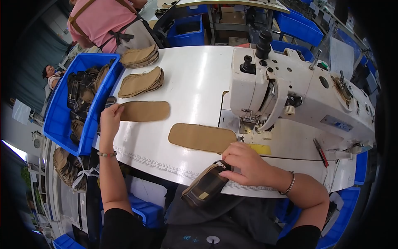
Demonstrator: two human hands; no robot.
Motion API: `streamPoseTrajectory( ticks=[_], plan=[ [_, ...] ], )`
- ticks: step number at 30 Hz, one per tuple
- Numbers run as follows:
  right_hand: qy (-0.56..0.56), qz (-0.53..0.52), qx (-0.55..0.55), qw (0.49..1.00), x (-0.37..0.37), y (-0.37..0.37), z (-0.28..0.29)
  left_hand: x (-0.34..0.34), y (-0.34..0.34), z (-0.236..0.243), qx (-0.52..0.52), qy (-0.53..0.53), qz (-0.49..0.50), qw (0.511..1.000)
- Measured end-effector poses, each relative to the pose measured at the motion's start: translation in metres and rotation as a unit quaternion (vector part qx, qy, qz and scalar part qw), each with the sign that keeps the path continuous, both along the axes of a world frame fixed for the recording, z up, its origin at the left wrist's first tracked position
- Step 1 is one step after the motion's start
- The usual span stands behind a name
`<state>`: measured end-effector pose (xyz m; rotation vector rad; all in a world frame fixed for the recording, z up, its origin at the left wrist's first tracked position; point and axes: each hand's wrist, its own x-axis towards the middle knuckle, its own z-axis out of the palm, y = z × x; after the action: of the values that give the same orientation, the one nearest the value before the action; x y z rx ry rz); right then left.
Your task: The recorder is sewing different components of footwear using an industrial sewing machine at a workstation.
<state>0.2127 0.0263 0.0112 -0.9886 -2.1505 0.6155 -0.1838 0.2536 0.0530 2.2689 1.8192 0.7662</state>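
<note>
My left hand [112, 116] pinches the left end of a tan oval fabric panel [145, 111] on the white sewing table [195, 74]. My right hand [242, 166] grips the end of a dark plaid pouch [201, 186] with a zipper, which hangs over the near edge. A second tan panel [201, 137] lies just beyond my right hand, left of the needle area of the white industrial sewing machine [306, 108]. Two stacks of tan panels [141, 81] sit at the back left.
A blue bin [52, 124] of plaid pieces stands at the left edge, with a bundle [64, 166] below it. Red-handled snips [321, 151] lie right. A person in pink [99, 20] and another person [54, 79] are beyond; more blue bins [184, 37] stand behind.
</note>
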Motion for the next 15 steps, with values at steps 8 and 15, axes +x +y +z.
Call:
streamPoseTrajectory(
  ticks=[8,15],
  plan=[
    [0.002,-0.013,-0.016,1.000,0.002,0.000,0.001,-0.007,0.059,0.009,-0.018,-0.217,-0.086,0.972],
    [0.007,-0.009,-0.006,1.000,0.000,0.000,0.002,-0.006,0.106,0.028,-0.097,-0.398,-0.126,0.903]
  ],
)
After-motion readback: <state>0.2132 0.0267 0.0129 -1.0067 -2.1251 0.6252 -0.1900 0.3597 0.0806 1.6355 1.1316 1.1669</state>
